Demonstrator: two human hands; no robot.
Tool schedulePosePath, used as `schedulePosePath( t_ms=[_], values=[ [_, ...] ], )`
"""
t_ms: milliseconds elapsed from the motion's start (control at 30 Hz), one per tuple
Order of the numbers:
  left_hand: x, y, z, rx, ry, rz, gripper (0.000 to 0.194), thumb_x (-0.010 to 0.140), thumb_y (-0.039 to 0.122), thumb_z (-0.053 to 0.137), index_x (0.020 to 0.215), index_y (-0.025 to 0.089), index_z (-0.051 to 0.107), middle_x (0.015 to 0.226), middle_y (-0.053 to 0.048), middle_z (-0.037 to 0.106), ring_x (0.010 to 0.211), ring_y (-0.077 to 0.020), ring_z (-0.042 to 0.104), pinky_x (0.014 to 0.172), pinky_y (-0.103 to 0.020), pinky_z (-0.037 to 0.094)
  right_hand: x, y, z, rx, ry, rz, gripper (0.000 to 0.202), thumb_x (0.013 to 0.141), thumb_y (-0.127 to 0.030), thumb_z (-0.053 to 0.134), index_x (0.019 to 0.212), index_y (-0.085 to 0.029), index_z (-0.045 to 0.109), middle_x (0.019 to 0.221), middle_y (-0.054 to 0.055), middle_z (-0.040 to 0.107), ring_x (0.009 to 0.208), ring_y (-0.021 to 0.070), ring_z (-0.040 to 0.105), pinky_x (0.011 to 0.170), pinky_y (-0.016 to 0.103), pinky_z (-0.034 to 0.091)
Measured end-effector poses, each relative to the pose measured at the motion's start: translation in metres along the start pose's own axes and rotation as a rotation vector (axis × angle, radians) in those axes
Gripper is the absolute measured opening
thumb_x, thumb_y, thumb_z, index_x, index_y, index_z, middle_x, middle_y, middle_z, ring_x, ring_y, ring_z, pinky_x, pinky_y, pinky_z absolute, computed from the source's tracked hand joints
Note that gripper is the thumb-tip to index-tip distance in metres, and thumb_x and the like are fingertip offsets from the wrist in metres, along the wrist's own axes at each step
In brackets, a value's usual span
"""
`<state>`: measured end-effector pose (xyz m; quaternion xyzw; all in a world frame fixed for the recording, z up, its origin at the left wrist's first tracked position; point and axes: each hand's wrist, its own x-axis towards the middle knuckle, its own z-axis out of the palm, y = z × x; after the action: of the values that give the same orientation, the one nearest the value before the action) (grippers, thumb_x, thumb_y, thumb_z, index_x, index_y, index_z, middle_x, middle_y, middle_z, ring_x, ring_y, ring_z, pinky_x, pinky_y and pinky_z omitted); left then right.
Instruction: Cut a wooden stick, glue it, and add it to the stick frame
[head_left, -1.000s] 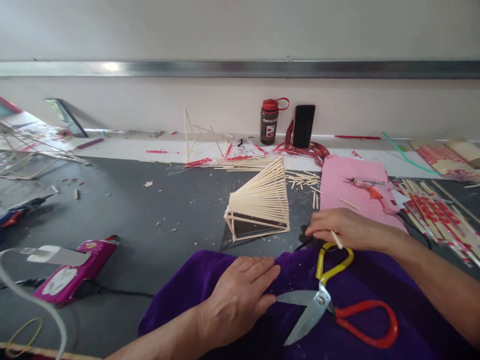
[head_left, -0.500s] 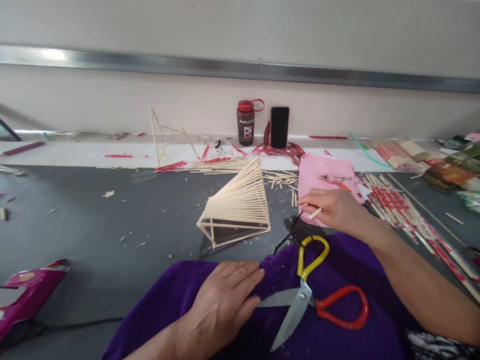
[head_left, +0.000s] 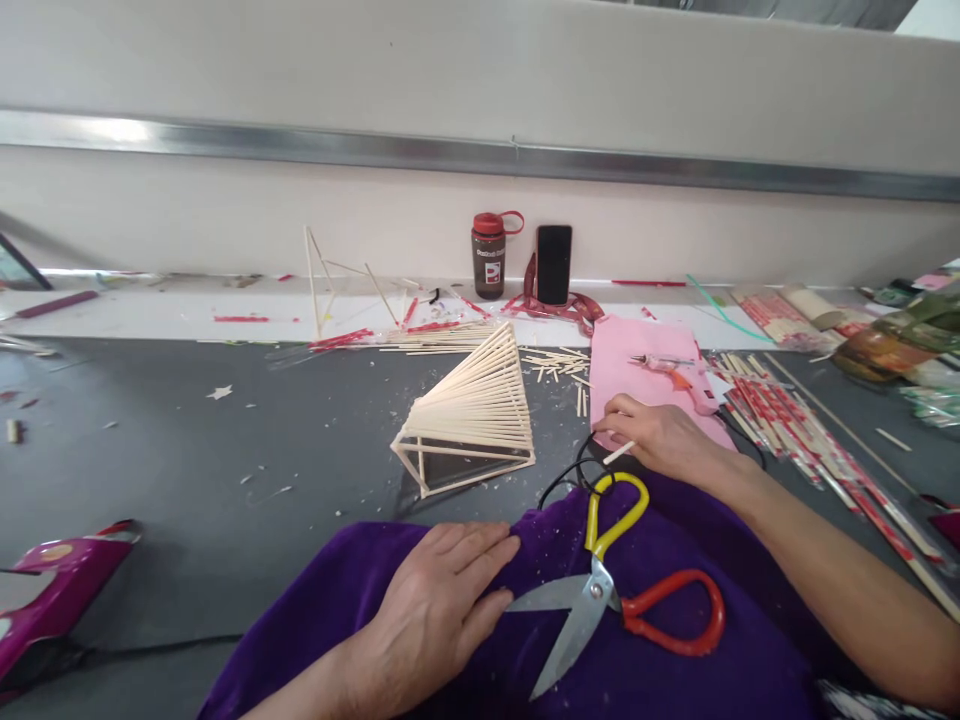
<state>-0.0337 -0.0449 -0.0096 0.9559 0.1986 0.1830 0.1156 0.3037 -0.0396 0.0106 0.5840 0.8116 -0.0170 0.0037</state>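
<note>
My right hand (head_left: 651,435) is closed at the near edge of a pink sheet (head_left: 622,345), with a short wooden stick (head_left: 619,452) sticking out of its fingers. The fingertips are by a looped black cord (head_left: 574,470), but I cannot tell whether they touch it. My left hand (head_left: 442,600) lies flat, fingers stretched out, on purple cloth (head_left: 322,600) over my lap. Beside it, on the cloth, rest opened scissors (head_left: 596,590) with one yellow and one red handle, a blade tip near my left thumb. Ahead stands a wedge-shaped frame of stacked sticks (head_left: 472,410).
A pink glue gun (head_left: 679,375) lies on the sheet. Cut stick pieces (head_left: 556,362) are scattered left of it, wrapped chopsticks (head_left: 810,430) to its right. A bottle (head_left: 489,258) and a phone (head_left: 553,265) stand by the wall. A magenta tool (head_left: 60,590) sits at left.
My right hand has come a little nearer to me, still with the stick, uncovering more of the glue gun. My left hand stays put. The view has tilted slightly upward.
</note>
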Motion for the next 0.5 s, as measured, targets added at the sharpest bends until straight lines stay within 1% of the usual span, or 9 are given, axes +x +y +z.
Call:
schedulePosePath(
  t_ms=[67,100,200,267,367,433,500],
  values=[
    [0.001,0.000,-0.001,0.009,0.008,0.006,0.035,0.084,0.024,0.057,0.118,0.018,0.061,0.118,-0.008,0.067,0.104,-0.0233,0.065,0.085,-0.038,0.056,0.003,-0.004,0.000,0.023,-0.002,-0.044,0.030,0.095,-0.020,0.041,0.117,-0.026,0.060,0.116,0.005,0.059,0.088,0.0141,0.061,0.068,0.024,0.042],
    [0.001,-0.001,-0.001,0.019,0.014,0.012,0.035,0.084,0.024,0.057,0.118,0.018,0.061,0.117,-0.008,0.067,0.103,-0.0228,0.065,0.085,-0.037,0.056,0.006,-0.006,0.000,0.023,-0.019,-0.055,0.029,0.095,-0.021,0.041,0.116,-0.026,0.061,0.117,0.005,0.059,0.089,0.0144,0.061,0.069,0.024,0.042],
    [0.000,-0.005,0.002,0.057,0.039,0.047,0.036,0.084,0.024,0.057,0.119,0.018,0.060,0.116,-0.008,0.068,0.102,-0.0220,0.066,0.084,-0.034,0.056,0.009,-0.010,-0.004,-0.013,-0.072,-0.035,0.023,0.094,-0.022,0.044,0.104,-0.022,0.065,0.111,0.006,0.061,0.087,0.0149,0.061,0.069,0.025,0.042],
    [-0.002,-0.009,0.005,0.070,0.059,0.067,0.037,0.085,0.025,0.056,0.122,0.020,0.059,0.117,-0.007,0.068,0.103,-0.0217,0.065,0.084,-0.033,0.056,0.007,-0.009,-0.009,-0.069,-0.087,-0.009,0.020,0.092,-0.022,0.047,0.100,-0.021,0.065,0.109,0.006,0.060,0.085,0.0155,0.061,0.066,0.025,0.041],
    [-0.004,-0.015,0.010,0.070,0.077,0.068,0.040,0.086,0.028,0.056,0.125,0.023,0.057,0.119,-0.006,0.066,0.104,-0.0213,0.064,0.085,-0.032,0.055,-0.002,0.001,-0.013,-0.153,-0.102,0.035,0.023,0.091,-0.018,0.048,0.106,-0.024,0.064,0.104,0.006,0.060,0.083,0.0159,0.061,0.059,0.024,0.038],
    [-0.005,-0.016,0.011,0.066,0.084,0.076,0.040,0.086,0.029,0.056,0.126,0.023,0.056,0.119,-0.006,0.066,0.104,-0.0213,0.064,0.085,-0.032,0.055,-0.010,0.011,-0.013,-0.193,-0.117,0.086,0.027,0.090,-0.016,0.048,0.110,-0.025,0.064,0.101,0.006,0.060,0.082,0.0158,0.061,0.058,0.024,0.036],
    [-0.006,-0.017,0.011,0.063,0.078,0.081,0.041,0.086,0.029,0.057,0.126,0.023,0.056,0.119,-0.005,0.066,0.105,-0.0212,0.064,0.085,-0.032,0.055,-0.017,0.021,-0.011,-0.212,-0.121,0.142,0.028,0.091,-0.015,0.047,0.109,-0.027,0.065,0.100,0.005,0.060,0.083,0.0155,0.062,0.058,0.023,0.035]
  ],
)
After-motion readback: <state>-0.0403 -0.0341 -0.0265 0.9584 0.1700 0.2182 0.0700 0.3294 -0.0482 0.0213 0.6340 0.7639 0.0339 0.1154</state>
